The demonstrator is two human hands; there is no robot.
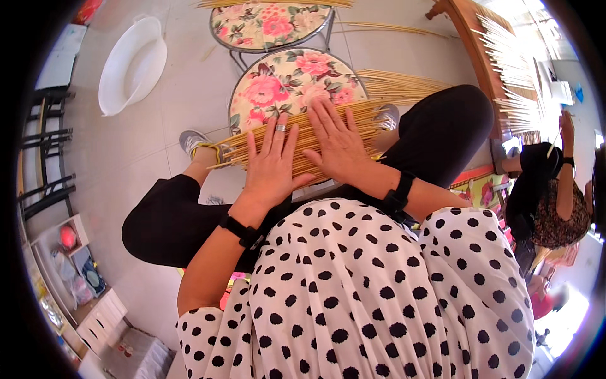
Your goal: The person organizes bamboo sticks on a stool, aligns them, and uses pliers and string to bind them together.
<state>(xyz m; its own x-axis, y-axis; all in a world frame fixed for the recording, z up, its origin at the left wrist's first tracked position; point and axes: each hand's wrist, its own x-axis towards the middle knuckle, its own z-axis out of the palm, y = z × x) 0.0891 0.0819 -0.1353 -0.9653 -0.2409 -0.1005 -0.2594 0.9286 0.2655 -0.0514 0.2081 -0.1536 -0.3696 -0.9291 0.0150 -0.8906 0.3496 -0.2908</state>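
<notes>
Your left hand (270,169) and right hand (341,150) lie flat, fingers (279,138) unclenched, on thin sticks (303,140) across the near floral stool (268,69), hiding part of the bundle; left shelf items (82,290) too blurry to read, co-worker (558,211) cut off by rim.

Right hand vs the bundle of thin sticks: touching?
Touching. The head view shows the right hand lying palm down on the bundle of thin sticks, its fingers stretched over them.
</notes>
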